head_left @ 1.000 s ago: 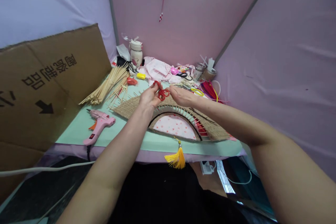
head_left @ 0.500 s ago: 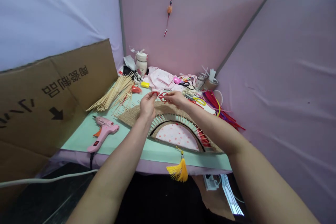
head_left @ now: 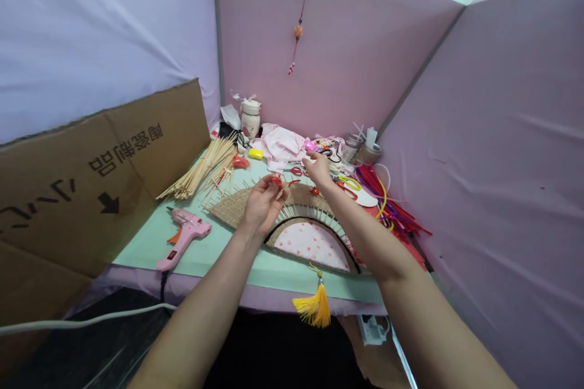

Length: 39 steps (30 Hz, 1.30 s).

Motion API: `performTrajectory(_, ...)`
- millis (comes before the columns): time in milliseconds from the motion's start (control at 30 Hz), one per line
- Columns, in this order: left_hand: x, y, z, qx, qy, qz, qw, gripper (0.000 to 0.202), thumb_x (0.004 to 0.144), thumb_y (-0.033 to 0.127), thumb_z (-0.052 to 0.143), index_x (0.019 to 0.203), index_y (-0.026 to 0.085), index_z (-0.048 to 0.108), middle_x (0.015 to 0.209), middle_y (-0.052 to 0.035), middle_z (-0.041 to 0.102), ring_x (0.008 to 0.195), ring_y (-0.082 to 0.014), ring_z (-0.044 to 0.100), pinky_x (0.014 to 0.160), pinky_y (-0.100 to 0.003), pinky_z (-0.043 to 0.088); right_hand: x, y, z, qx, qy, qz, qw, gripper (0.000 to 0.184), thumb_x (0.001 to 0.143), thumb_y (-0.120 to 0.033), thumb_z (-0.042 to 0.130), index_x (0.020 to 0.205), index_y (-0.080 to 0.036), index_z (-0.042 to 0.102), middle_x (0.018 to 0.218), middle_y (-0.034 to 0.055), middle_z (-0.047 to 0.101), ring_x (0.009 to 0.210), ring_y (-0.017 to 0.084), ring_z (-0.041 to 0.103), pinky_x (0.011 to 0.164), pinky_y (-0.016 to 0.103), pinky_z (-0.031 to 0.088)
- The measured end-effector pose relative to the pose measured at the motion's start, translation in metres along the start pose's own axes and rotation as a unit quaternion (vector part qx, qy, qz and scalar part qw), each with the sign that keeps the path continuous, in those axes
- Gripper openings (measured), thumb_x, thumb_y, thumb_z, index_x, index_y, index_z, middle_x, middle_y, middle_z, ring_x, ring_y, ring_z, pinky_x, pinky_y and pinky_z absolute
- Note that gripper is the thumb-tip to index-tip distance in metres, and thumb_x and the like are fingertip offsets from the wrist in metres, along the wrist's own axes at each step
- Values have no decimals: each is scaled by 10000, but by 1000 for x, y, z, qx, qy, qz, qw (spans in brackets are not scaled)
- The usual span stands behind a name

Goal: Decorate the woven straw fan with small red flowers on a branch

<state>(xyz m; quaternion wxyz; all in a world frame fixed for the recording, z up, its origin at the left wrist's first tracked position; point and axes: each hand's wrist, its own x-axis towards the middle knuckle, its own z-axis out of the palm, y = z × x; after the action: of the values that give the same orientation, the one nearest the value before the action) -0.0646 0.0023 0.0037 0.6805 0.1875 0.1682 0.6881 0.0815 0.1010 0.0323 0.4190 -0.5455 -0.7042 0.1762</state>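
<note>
My left hand (head_left: 263,202) is raised palm-up over the woven straw fan (head_left: 235,209), with its fingertips pinched on a small red piece (head_left: 276,180). My right hand (head_left: 320,171) stretches past the fan's far edge with loose fingers and nothing visible in them. It is close to small red-handled scissors (head_left: 295,171). The fan lies flat on the green table top (head_left: 214,252). It has bamboo ribs, a pink dotted half-circle (head_left: 310,243) at its centre and a yellow tassel (head_left: 314,310) hanging over the table's front edge.
A pink glue gun (head_left: 185,237) lies left of the fan, its cord dropping off the table. Loose bamboo sticks (head_left: 205,165) are piled at back left beside a leaning cardboard sheet (head_left: 91,182). Pink cloth (head_left: 280,143), a cup (head_left: 250,118), yellow scissors (head_left: 349,182) and red pipe cleaners (head_left: 390,203) crowd the back and right.
Both hands were together on the red piece. Now the right hand has let go and reached farther back, while the left hand keeps the piece and has turned palm-up. The camera has tilted upward.
</note>
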Motion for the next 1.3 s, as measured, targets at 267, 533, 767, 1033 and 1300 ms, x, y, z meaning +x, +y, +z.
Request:
performTrajectory(267,-32,-19,10,68,-30,58,996,262,578,241,870,726,178,663,727,40,636,694,-53,572,695,-173,453,-139,-53,-26,71,56,-138,986,204,791,-328,726,975,-239,724,987,72,660,970,222,609,882,387,484)
performTrajectory(533,-55,-48,11,175,-12,115,978,174,649,263,819,740,181,696,777,2,681,759,-97,615,764,-219,484,-167,-44,-20,135,160,-72,975,136,831,-272,681,959,-241,716,944,63,651,889,201,609,743,346,510)
performTrajectory(767,-65,-50,11,226,-19,126,966,186,677,242,806,801,194,676,779,10,673,750,-101,624,753,-223,493,-182,-42,-24,138,174,-69,973,85,846,-275,667,909,-243,714,886,51,632,818,190,592,694,342,501)
performTrajectory(1033,-76,-37,27,275,-15,67,959,199,634,214,819,754,182,663,722,5,659,700,-118,615,707,-246,487,-184,-40,-38,97,146,-98,980,91,873,-241,614,899,-263,698,868,51,631,823,207,598,719,367,507)
performTrajectory(1300,-76,-43,28,280,0,51,959,177,629,190,796,726,178,649,696,14,647,677,-110,602,687,-237,475,-187,-35,-31,163,153,-60,973,62,871,-247,609,835,-234,657,871,47,630,872,198,594,775,352,495)
